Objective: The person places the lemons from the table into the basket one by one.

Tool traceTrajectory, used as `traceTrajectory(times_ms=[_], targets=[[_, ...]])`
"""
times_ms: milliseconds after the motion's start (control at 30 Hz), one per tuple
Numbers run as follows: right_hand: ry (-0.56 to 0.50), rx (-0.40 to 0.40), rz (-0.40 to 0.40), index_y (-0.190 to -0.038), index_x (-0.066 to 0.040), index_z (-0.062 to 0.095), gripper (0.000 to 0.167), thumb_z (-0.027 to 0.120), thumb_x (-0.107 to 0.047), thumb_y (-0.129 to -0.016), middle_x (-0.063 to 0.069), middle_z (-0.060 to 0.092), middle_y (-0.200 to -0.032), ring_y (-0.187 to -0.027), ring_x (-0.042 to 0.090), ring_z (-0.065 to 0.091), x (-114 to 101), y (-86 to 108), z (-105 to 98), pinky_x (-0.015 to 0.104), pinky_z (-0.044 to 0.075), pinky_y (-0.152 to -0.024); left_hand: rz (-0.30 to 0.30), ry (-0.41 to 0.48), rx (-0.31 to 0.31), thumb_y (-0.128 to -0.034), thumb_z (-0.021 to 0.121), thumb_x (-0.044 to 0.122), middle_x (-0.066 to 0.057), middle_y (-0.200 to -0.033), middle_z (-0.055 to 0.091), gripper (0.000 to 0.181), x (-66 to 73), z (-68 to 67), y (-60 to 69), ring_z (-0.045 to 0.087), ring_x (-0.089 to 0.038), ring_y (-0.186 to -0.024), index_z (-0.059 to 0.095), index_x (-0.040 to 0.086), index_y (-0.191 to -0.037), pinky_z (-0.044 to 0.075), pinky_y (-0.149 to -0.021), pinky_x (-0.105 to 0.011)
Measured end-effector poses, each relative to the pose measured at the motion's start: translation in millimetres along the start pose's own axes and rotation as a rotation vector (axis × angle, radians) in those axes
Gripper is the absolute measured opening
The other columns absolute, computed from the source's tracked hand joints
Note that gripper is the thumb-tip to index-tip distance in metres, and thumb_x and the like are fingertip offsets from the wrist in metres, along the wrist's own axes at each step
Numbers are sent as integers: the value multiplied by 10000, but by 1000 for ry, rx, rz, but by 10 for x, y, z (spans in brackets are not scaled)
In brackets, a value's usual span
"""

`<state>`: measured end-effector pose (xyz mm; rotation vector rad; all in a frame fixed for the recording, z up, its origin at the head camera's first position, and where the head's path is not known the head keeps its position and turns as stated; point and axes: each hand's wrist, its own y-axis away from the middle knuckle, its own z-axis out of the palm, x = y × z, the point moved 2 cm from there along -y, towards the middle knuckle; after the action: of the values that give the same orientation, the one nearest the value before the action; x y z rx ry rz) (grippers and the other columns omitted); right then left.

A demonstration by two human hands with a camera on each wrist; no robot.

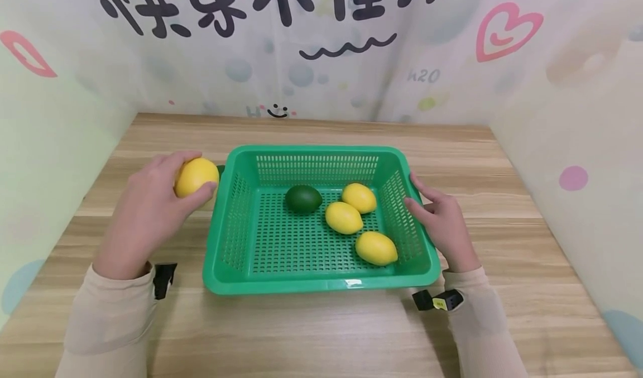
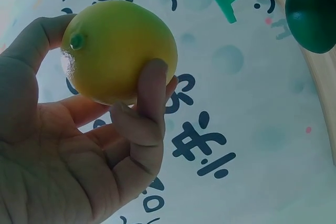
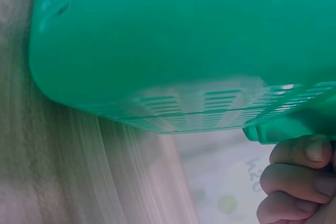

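Wood-grain tabletop (image 1: 301, 339) lies below. The left hand (image 1: 150, 205) pinches a rounded yellow lemon (image 1: 197, 177) — beside that grip, the right hand (image 1: 445, 228) clasps a perforated green plastic basket (image 1: 321, 286) by its rim.

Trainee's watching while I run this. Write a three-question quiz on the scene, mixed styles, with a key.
1. How many yellow lemons lie inside the green basket?
2. True or false: the left hand holds a dark green fruit.
3. In the head view, the right hand holds which side of the basket? A) left B) right C) far

Key: 1. Three. 2. False; it holds a lemon. 3. B.
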<state>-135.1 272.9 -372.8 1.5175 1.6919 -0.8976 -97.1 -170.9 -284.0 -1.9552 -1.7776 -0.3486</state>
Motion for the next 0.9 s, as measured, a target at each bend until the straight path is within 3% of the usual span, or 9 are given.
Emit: traceTrajectory(times_ms=[200, 900], targets=[[-2, 4, 3, -1555, -224, 455, 564, 651, -292, -1031, 173, 722, -708, -532, 206, 695, 7, -11, 2, 323, 588, -524, 11, 10, 5, -991, 673, 296, -258, -1210, 601, 559, 62, -25, -26, 543, -404, -958, 543, -5, -1443, 428, -734, -473], [-8, 0, 17, -1556, -195, 451, 567, 647, -289, -1032, 161, 685, -633, -515, 211, 689, 0, -13, 5, 327, 589, -520, 29, 53, 14, -976, 684, 294, -230, -1206, 607, 513, 190, -62, -90, 536, -384, -965, 585, 18, -1397, 429, -718, -459]])
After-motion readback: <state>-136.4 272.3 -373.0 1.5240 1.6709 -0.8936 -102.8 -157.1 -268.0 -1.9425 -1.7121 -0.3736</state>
